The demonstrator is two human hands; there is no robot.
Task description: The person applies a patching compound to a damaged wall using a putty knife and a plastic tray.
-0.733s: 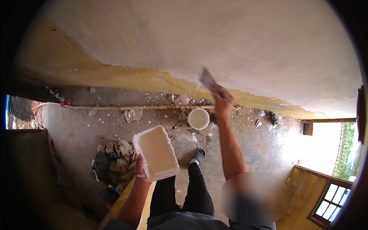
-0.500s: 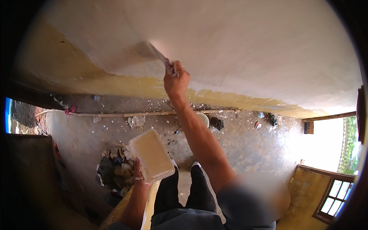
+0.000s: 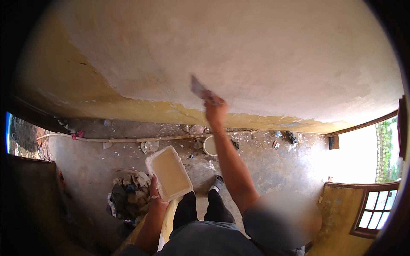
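Observation:
My right hand grips a putty knife by its handle; the broad blade points up and left in front of the wall and looks slightly blurred. Whether the blade touches the wall I cannot tell. The wall is coated with a pale skim over most of its face, with old yellow paint showing along the bottom and at the left. Held low at my left side is a rectangular tub with a crusted whitish rim and cream filler inside. My left hand clasps its left edge, thumb on the side.
A long bamboo pole lies along the foot of the wall among pale flakes. A white bucket stands behind my right forearm. Crumpled sacks are heaped at the left. A bright doorway opens at the right, near a paned window.
My right hand and the putty knife have moved right and down in view, and the blade has turned. One foot has shifted. The tub stays in my left hand.

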